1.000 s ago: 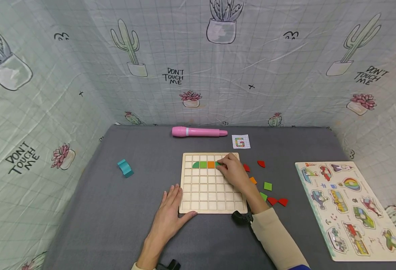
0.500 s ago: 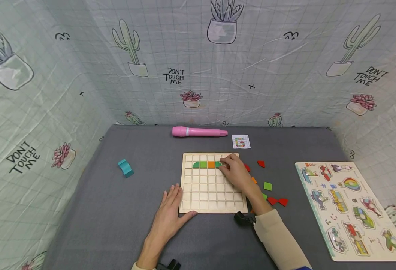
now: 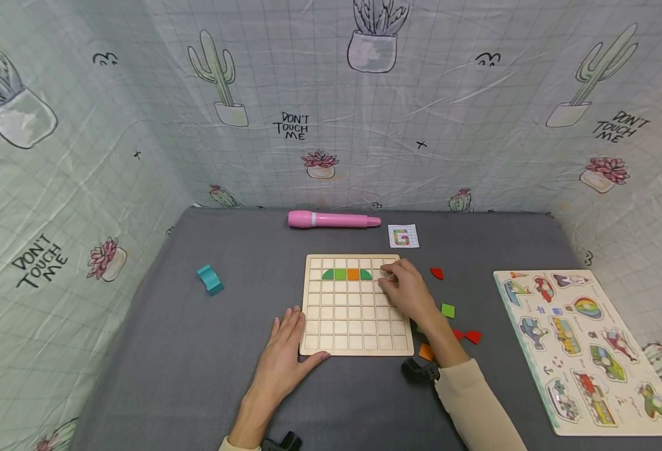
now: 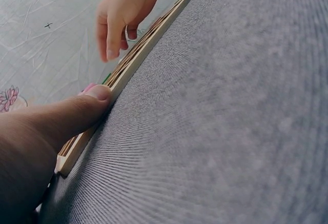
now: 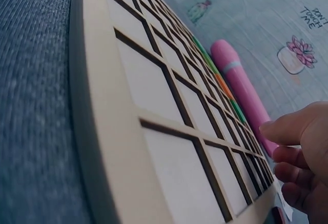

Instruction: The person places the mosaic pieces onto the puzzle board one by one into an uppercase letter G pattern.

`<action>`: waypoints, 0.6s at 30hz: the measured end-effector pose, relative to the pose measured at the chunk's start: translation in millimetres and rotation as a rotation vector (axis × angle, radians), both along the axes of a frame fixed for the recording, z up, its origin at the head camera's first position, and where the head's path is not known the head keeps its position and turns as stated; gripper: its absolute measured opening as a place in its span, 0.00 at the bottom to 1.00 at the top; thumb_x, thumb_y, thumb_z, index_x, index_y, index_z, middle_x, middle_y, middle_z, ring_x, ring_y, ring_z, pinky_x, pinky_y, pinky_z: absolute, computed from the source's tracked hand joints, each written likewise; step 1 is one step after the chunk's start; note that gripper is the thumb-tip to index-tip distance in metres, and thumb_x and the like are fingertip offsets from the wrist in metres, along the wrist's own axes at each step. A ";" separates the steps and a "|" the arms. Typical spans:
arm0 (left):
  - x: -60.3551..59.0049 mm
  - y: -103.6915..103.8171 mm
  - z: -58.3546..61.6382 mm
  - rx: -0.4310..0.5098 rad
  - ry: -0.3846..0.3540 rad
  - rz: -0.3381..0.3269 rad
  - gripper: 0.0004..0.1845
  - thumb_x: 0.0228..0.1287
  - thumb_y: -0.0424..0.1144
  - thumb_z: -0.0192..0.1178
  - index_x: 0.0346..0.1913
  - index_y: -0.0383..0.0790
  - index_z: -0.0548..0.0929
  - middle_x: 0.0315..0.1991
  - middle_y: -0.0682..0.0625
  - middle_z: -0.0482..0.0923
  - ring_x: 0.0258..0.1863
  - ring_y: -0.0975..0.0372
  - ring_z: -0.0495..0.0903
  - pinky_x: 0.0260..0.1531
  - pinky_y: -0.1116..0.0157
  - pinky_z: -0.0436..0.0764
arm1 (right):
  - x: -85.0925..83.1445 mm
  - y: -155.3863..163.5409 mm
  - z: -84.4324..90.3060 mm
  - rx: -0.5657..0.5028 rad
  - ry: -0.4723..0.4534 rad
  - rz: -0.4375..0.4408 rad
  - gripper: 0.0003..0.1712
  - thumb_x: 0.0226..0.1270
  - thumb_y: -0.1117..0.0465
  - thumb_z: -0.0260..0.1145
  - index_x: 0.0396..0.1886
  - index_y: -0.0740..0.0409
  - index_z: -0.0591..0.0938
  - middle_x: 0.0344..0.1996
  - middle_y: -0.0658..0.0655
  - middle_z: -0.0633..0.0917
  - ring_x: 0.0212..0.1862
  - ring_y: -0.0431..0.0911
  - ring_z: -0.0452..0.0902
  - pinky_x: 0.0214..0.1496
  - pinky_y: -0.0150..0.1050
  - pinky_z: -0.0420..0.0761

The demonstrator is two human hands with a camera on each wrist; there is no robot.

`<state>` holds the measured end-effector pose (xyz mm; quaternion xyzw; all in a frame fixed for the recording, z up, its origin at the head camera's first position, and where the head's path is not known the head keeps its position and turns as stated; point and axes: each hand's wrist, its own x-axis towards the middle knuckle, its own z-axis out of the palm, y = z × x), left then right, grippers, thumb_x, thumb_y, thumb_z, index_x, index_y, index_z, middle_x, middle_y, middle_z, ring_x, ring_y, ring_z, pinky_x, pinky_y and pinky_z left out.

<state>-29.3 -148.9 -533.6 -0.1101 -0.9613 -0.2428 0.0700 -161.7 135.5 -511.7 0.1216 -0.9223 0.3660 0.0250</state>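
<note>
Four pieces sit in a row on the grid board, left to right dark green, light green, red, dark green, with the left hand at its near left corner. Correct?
Not quite: the third piece is orange, not red, as the head view shows. The other three colours on the grid board and the position of the left hand are right.

A gridded wooden board (image 3: 349, 313) lies flat, bearing four coloured tiles (image 3: 350, 274).
</note>
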 end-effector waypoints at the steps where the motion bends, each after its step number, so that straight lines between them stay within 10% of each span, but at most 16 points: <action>1: -0.2 0.1 -0.2 0.000 0.006 -0.003 0.51 0.54 0.64 0.69 0.70 0.29 0.70 0.73 0.35 0.66 0.76 0.45 0.61 0.77 0.45 0.60 | 0.7 2.2 0.7 0.000 0.008 -0.004 0.18 0.69 0.59 0.68 0.55 0.62 0.84 0.43 0.57 0.80 0.43 0.48 0.78 0.45 0.43 0.84; 18: 0.3 -0.4 0.4 -0.001 0.000 0.005 0.51 0.54 0.64 0.70 0.70 0.29 0.71 0.73 0.35 0.66 0.77 0.45 0.61 0.77 0.45 0.60 | 20.1 49.5 6.2 0.052 0.055 -0.032 0.20 0.67 0.59 0.70 0.56 0.61 0.82 0.48 0.60 0.81 0.46 0.53 0.75 0.47 0.49 0.79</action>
